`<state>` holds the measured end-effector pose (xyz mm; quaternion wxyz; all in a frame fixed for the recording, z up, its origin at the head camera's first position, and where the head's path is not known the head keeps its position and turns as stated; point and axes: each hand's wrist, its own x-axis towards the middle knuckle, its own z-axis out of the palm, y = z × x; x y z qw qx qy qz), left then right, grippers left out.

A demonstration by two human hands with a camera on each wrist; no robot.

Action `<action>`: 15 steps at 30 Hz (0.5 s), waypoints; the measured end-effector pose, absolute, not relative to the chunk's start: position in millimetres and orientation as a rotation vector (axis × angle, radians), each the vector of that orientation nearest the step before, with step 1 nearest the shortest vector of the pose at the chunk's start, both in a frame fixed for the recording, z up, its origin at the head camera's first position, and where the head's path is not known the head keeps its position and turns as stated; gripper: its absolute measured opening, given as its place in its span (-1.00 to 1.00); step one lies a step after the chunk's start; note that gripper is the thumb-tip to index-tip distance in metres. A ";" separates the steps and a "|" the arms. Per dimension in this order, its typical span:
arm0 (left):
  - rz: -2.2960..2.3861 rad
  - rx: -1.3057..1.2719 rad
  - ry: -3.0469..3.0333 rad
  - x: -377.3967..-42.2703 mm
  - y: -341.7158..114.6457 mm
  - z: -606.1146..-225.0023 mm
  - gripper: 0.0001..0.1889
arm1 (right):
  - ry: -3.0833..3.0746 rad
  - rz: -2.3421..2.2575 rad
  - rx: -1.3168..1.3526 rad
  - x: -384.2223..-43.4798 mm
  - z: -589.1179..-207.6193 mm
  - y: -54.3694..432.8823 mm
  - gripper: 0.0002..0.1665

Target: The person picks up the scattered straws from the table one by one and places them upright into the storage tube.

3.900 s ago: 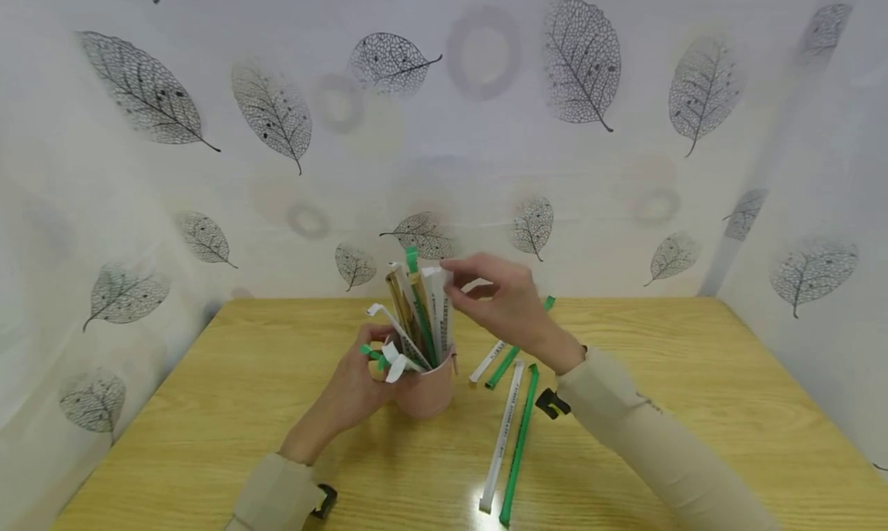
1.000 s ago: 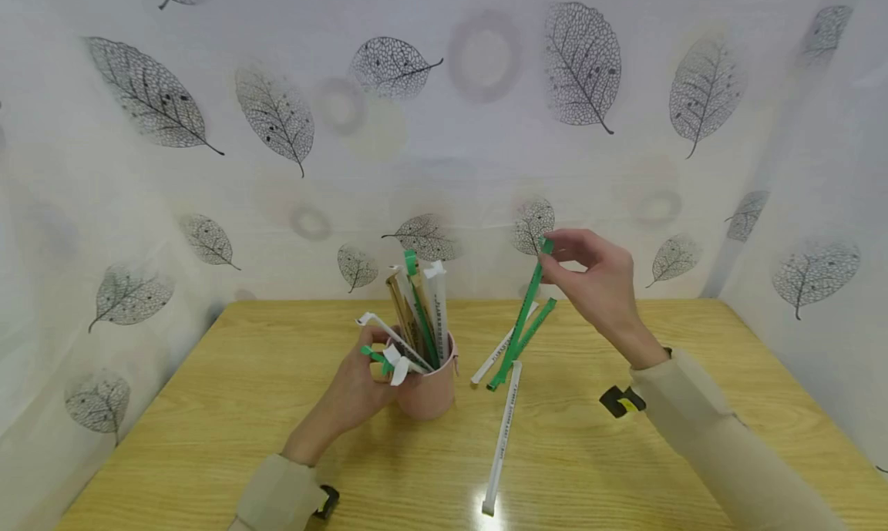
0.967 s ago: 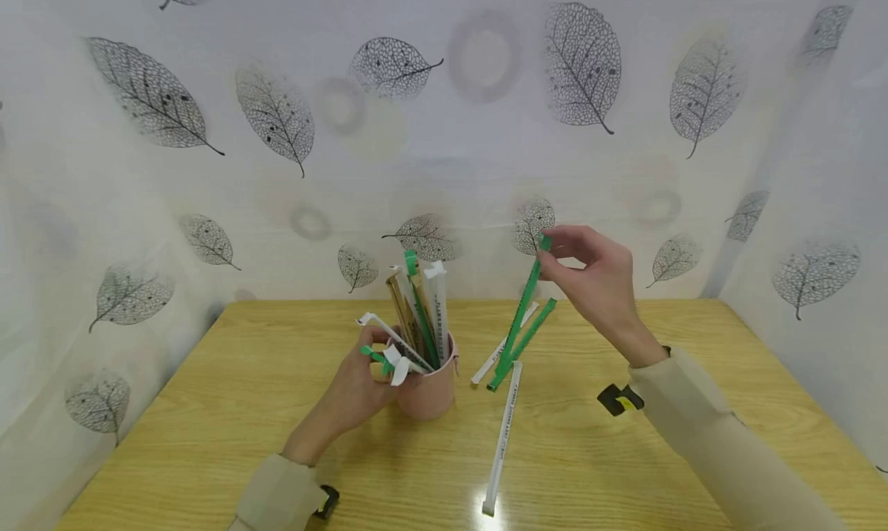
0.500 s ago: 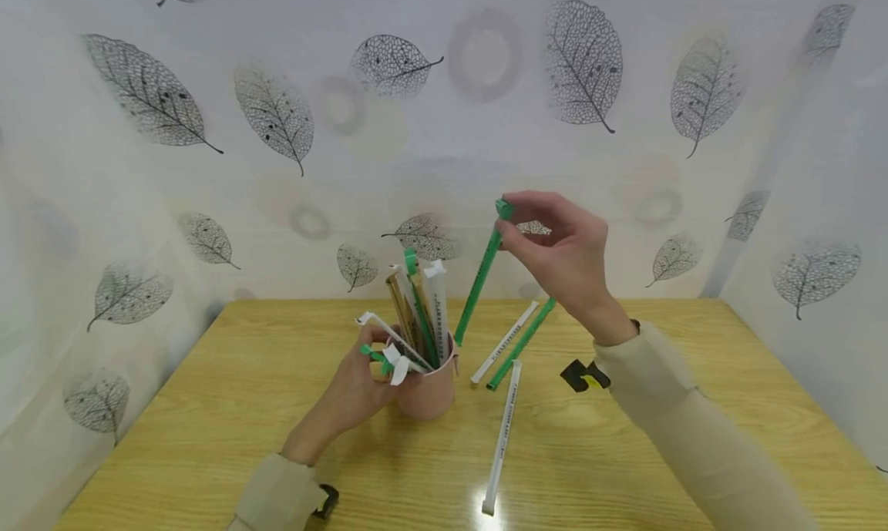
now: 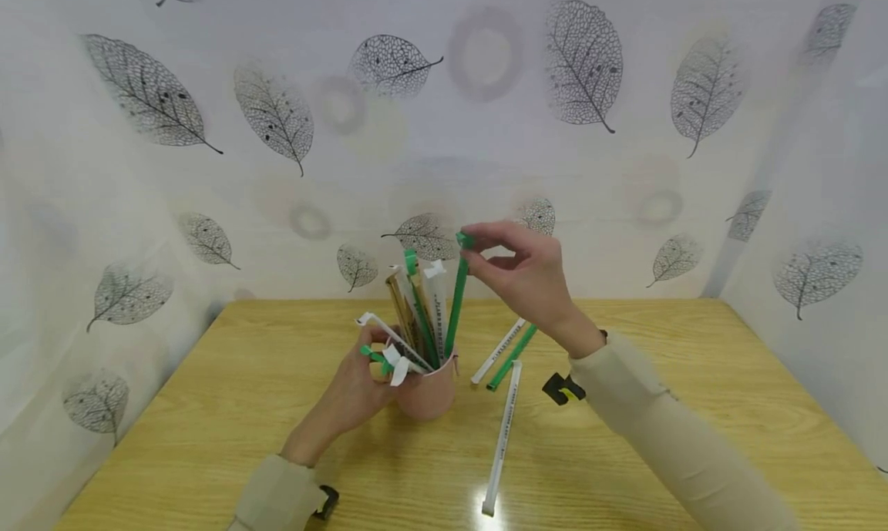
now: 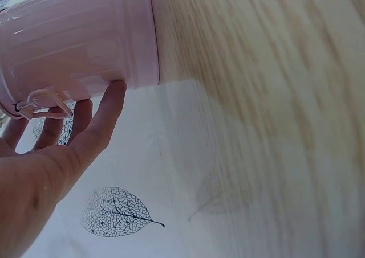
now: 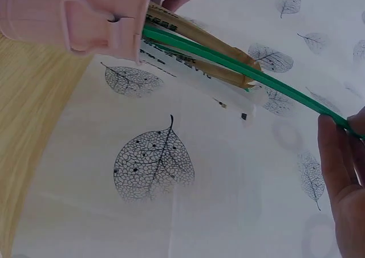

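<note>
A small pink bucket (image 5: 425, 396) stands upright on the table, holding several brown, white and green paper-wrapped straws. My left hand (image 5: 357, 381) holds it from the left side; in the left wrist view, fingertips (image 6: 118, 87) touch its wall near a wire handle. The thumb is out of that view. My right hand (image 5: 520, 273) pinches the top of a green wrapped straw (image 5: 456, 304) between thumb and fingers. That straw's lower end is inside the bucket's right side, as the right wrist view also shows, with the straw (image 7: 228, 61) slanting out of the mouth.
Right of the bucket lie a white wrapped straw (image 5: 498, 351) and a green one (image 5: 512, 357) side by side. Another white straw (image 5: 502, 438) lies nearer the front. The wooden table (image 5: 277, 377) backs onto a leaf-patterned curtain (image 5: 479, 146).
My right hand has picked up the front green straw, carried it left over the others and lowered its end into the bucket. My left hand stays at the bucket.
</note>
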<state>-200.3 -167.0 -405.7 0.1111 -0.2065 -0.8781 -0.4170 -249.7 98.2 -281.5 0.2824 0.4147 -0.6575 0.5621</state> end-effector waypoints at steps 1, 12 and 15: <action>-1.226 -0.601 -2.580 -200.0 -166.9 -405.6 -0.33 | -1.776 1.500 1.112 -249.4 -284.3 97.2 -0.68; -1.268 -0.587 -2.599 -200.5 -166.8 -406.5 -0.32 | -1.947 1.423 1.148 -248.3 -321.5 91.8 -0.69; -1.283 -0.605 -2.580 -201.3 -167.2 -407.0 -0.32 | -1.980 1.394 1.165 -246.7 -331.0 89.7 -0.69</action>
